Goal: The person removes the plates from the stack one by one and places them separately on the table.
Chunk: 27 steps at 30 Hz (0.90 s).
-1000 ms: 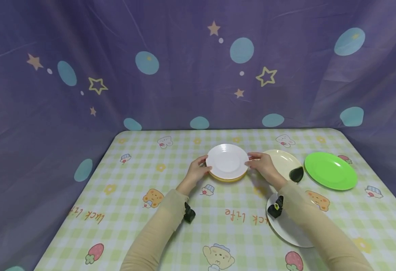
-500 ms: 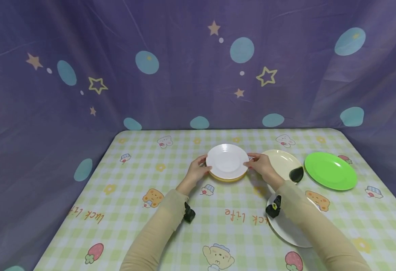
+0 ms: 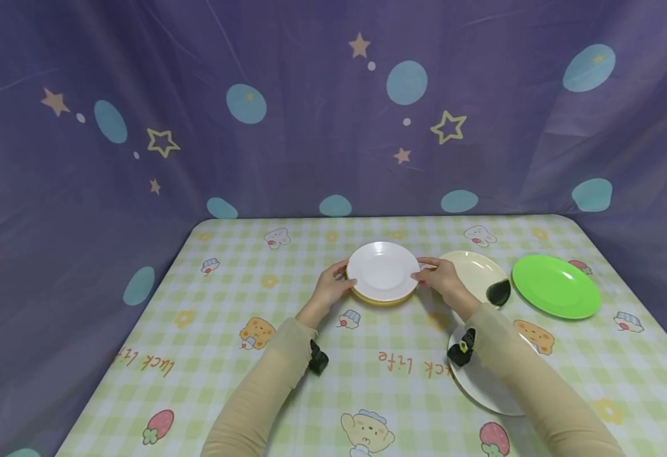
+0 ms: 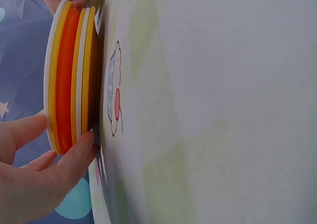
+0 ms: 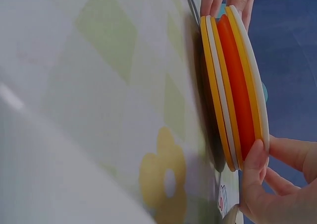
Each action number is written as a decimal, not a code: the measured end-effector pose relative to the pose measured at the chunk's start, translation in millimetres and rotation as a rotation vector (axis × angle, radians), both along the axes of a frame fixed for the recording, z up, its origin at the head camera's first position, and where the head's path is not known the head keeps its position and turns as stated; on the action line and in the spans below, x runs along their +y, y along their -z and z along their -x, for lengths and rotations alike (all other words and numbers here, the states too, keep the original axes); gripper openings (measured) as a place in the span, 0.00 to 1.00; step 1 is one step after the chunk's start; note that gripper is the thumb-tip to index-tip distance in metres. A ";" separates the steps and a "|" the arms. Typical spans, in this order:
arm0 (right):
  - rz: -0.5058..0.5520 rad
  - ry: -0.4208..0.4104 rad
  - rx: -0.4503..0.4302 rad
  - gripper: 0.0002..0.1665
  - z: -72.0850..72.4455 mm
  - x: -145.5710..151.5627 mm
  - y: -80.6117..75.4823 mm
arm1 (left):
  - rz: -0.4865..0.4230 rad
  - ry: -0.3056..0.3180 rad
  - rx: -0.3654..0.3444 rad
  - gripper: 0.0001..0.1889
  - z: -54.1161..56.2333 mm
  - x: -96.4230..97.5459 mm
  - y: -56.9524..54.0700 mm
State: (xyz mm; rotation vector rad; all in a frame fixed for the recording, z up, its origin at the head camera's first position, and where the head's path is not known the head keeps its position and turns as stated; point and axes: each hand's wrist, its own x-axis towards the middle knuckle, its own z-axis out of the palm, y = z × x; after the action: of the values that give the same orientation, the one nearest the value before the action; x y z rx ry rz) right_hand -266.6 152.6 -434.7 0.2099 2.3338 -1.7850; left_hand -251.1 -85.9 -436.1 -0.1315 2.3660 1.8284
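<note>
A stack of several round plates sits at mid-table, a white plate on top. Beneath it the rims alternate yellow, orange-red, yellow, white and yellow. My left hand holds the stack's left edge; in the left wrist view its fingers lie along the lower rims, with one digit at the white rim. At the right edge, my right hand pinches the rim, its fingertips on the upper plates' edges in the right wrist view.
Right of the stack lie a cream plate with a dark green leaf-shaped thing overlapping its rim, and a bright green plate. A larger white plate lies partly under my right forearm. A checked cloth covers the table; a purple curtain hangs behind.
The right hand has shifted very slightly left along the stack's edge. The stack, the left hand and the other plates stay where they were.
</note>
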 end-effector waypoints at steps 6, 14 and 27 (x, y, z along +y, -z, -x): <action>0.026 -0.021 0.023 0.32 -2.1 1.6 -2.2 | 0.007 0.006 -0.014 0.29 -0.6 -0.4 -1.8; 0.064 0.017 -0.033 0.32 -3.0 1.2 -3.8 | 0.026 0.012 -0.009 0.28 -1.0 -0.7 -1.1; 0.319 0.022 -0.041 0.33 -11.7 4.2 -11.3 | 0.019 0.007 -0.018 0.28 -1.7 -0.3 -2.9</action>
State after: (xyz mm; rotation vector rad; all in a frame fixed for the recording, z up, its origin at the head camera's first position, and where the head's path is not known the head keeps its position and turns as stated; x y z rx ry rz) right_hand -255.0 156.8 -423.3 0.2206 1.9892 -2.1067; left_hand -249.4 -86.3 -433.2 -0.1403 2.3693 1.7946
